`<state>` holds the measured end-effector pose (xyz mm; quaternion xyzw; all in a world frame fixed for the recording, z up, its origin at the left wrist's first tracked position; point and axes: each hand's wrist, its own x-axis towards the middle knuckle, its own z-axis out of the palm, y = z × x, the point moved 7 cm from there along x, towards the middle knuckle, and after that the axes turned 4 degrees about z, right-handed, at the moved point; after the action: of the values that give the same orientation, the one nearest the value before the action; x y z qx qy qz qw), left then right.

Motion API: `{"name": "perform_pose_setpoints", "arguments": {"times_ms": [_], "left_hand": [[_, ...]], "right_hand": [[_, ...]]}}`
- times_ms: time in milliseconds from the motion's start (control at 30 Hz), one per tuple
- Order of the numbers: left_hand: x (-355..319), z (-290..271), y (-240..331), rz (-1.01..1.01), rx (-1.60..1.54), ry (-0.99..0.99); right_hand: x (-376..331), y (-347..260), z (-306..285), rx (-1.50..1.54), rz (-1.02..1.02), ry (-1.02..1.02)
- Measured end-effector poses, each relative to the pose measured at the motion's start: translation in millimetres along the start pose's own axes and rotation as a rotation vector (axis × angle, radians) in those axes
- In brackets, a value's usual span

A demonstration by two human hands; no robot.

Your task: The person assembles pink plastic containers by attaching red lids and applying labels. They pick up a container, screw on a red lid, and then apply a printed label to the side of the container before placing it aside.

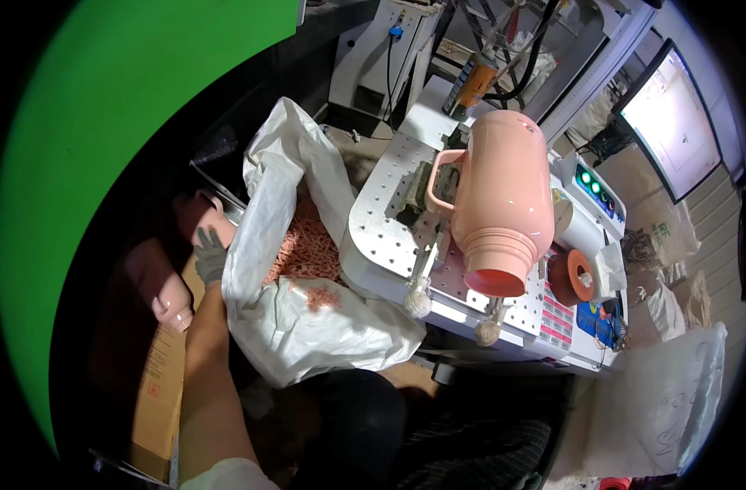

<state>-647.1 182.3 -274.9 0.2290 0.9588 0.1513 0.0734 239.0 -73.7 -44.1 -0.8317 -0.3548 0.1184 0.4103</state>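
Observation:
My left hand (210, 256), in a grey glove, reaches to the far left with its fingers stretched out and spread. The fingertips lie at the edge of a pink plastic jug body (203, 216) with a handle, and seem to touch it. Nearer to me, a second pink jug body (159, 286) lies on its side by a cardboard box (158, 392). On the perforated metal plate (381, 214) rests a larger-looking pink jug body (503, 192), its handle to the left and its open threaded neck toward me. My right hand is out of view.
A white sack (324, 343) holding pink plastic scraps (308, 245) stands between my arm and the plate. Two pegs with wrapped ends (418, 300) jut from the plate's front. Rightward are a tape roll (572, 278), a button box (599, 194) and a monitor (671, 122).

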Motion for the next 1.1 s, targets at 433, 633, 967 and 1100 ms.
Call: {"name": "perform_pose_setpoints", "arguments": {"times_ms": [433, 633, 967, 1100], "left_hand": [[-119, -30, -176, -0.075, -1.133, 0.175], [-305, -114, -212, -0.156, -1.42, 0.006], [-533, -229, 85, 0.861, -1.162, -0.867], [-532, -284, 113, 1.165, -0.979, -0.18]], "right_hand": [[4, 3, 5, 0.05, -0.04, -0.084], [-22, -113, 40, 0.331, -0.426, -0.203], [-54, -185, 46, 1.288, 0.058, -1.025], [-50, -147, -6, 0.862, -0.214, -0.632]]}}
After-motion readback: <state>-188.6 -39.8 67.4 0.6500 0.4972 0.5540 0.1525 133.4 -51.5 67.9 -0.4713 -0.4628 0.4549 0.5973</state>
